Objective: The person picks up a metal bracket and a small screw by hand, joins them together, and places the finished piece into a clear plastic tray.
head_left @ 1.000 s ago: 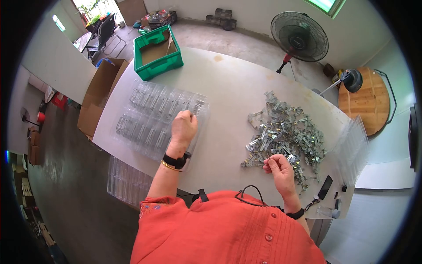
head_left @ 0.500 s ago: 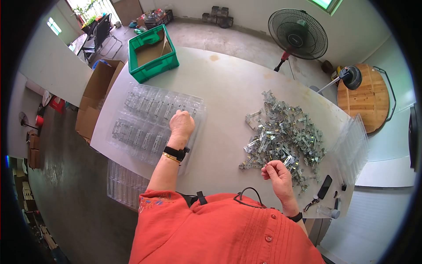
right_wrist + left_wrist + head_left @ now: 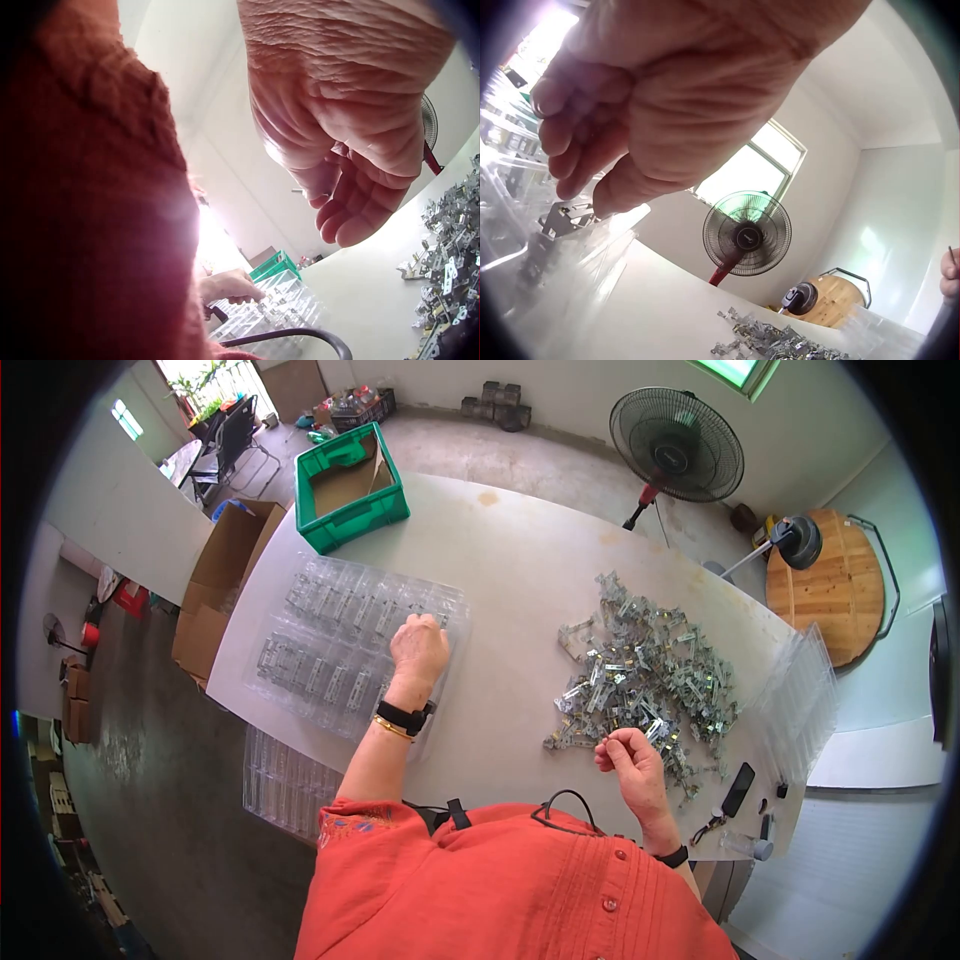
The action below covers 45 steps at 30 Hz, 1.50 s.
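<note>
My left hand (image 3: 418,650) is over the right end of a clear plastic tray (image 3: 262,695), whose compartments hold rows of grey metal brackets (image 3: 330,600). Thumb and fingertips pinch one metal bracket (image 3: 564,219) down at the tray, as the left wrist view shows. My right hand (image 3: 636,762) hovers at the near edge of a loose pile of metal brackets (image 3: 650,670). Its fingers are curled, and a thin metal piece (image 3: 298,190) pokes out from between thumb and fingers; the rest of that piece is hidden.
A green crate (image 3: 350,520) sits at the table's far left corner, with a cardboard box (image 3: 225,570) beside the table. Clear trays (image 3: 795,695) lean at the right edge, near a phone (image 3: 738,790) and a small bottle (image 3: 750,847). A fan (image 3: 678,445) stands beyond.
The head view has shifted slightly. The left hand stays at the tray's right end with only a small movement, and the right hand keeps its place by the pile.
</note>
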Motion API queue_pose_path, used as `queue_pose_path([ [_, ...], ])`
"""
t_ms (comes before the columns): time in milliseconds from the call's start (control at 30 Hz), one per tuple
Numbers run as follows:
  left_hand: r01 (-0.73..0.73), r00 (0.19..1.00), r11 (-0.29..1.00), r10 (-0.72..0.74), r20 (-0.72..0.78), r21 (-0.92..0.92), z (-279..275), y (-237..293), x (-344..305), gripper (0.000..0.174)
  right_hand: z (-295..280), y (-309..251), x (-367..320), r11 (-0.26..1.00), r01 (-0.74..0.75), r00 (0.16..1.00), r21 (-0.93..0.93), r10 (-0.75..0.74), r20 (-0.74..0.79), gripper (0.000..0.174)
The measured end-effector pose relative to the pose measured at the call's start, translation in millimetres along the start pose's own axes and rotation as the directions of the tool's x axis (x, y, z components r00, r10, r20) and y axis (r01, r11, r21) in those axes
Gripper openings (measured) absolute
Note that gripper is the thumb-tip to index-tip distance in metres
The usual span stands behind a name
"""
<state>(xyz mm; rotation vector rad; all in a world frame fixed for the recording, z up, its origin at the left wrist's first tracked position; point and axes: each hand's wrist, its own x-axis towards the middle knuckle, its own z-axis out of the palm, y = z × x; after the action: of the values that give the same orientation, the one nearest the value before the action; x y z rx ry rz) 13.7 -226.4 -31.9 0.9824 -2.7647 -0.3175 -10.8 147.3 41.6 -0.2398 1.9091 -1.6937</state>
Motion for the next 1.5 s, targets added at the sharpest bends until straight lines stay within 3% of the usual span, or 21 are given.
queue_pose_path([
  [33,0.002,1.0,1.0,-0.002,-0.004,-0.001,-13,8,-2,0.026,0,-2,-1,1.0,0.002,1.0,0.006,-0.002,-0.017,0.011],
  [100,-0.099,0.991,0.877,0.129,0.032,-0.471,-48,29,-12,0.021,-3,-6,-2,1.0,0.013,1.0,0.005,-0.013,-0.026,0.011],
  [167,-0.098,0.956,0.566,0.281,0.079,-0.818,-104,62,-32,0.019,-6,-8,-3,1.0,0.015,1.0,-0.005,-0.015,-0.026,0.012],
  [233,0.134,0.849,0.169,0.489,0.201,-0.976,-164,82,-57,0.017,-8,-10,-5,0.998,0.06,0.997,0.004,-0.06,-0.04,0.012],
  [300,0.301,0.722,-0.154,0.682,0.119,-0.941,-216,91,-82,0.016,-8,-15,-8,0.996,0.079,0.996,-0.036,-0.08,-0.025,0.012],
  [367,0.433,0.594,-0.507,0.782,-0.187,-0.746,-238,101,-106,0.021,4,-32,-17,0.987,0.156,0.987,-0.048,-0.158,-0.041,0.012],
  [400,0.511,0.463,-0.443,0.864,-0.198,-0.737,-249,98,-112,0.031,2,-24,-17,0.988,0.144,0.989,-0.054,-0.146,-0.024,0.012],
  [467,0.459,0.331,-0.629,0.776,-0.537,-0.627,-253,113,-118,0.033,-1,-8,-14,0.999,0.038,0.997,-0.019,-0.04,-0.066,0.012],
  [533,0.551,0.301,-0.545,0.836,-0.459,-0.632,-265,110,-134,0.029,-1,-8,-21,1.0,0.007,0.999,0.006,-0.007,-0.047,0.013],
  [600,0.558,0.315,-0.644,0.748,-0.585,-0.523,-276,117,-139,0.043,2,-16,-27,0.997,0.051,0.999,-0.056,-0.051,-0.006,0.013],
  [633,0.66,0.256,-0.579,0.773,-0.581,-0.479,-277,115,-140,0.038,2,-15,-29,0.997,0.046,0.999,-0.062,-0.046,-0.007,0.013],
  [667,0.66,0.261,-0.583,0.77,-0.583,-0.474,-273,114,-142,0.038,2,-15,-31,0.996,0.054,0.999,-0.067,-0.054,0.001,0.013],
  [733,0.503,0.172,-0.586,0.788,-0.591,-0.635,-262,111,-147,0.042,3,-13,-33,0.995,0.062,0.998,-0.074,-0.061,0.012,0.013],
  [867,0.469,0.157,-0.622,0.758,-0.634,-0.627,-257,106,-155,0.044,7,-14,-38,0.995,0.055,0.998,-0.083,-0.054,0.012,0.013],
  [933,0.618,0.108,-0.482,0.835,-0.54,-0.621,-260,99,-155,0.046,46,-54,-43,0.995,0.051,0.999,-0.086,-0.05,0.014,0.012],
  [1067,0.66,0.08,-0.42,0.863,-0.498,-0.622,-265,93,-156,0.048,14,-13,-42,0.997,0.011,1.0,-0.074,-0.012,-0.008,0.013],
  [1267,0.718,0.155,-0.479,0.818,-0.555,-0.505,-257,90,-164,0.052,21,-17,-42,0.994,0.033,0.999,-0.108,-0.033,0.003,0.013],
  [1333,0.472,0.2,-0.65,0.737,-0.645,-0.596,-252,87,-160,0.044,21,-16,-41,0.993,0.036,0.999,-0.117,-0.035,0.009,0.013],
  [1367,0.47,0.203,-0.652,0.736,-0.646,-0.595,-254,85,-164,0.044,21,-14,-40,0.995,0.027,1.0,-0.098,-0.027,0.006,0.013],
  [1433,0.559,0.43,-0.714,0.684,-0.589,-0.421,-259,78,-174,0.025,21,-10,-37,0.997,0.021,1.0,-0.08,-0.021,0.005,0.013],
  [1500,0.507,0.377,-0.684,0.723,-0.579,-0.524,-252,67,-154,0.023,19,-8,-33,0.996,0.04,0.999,-0.082,-0.039,0.021,0.013],
])
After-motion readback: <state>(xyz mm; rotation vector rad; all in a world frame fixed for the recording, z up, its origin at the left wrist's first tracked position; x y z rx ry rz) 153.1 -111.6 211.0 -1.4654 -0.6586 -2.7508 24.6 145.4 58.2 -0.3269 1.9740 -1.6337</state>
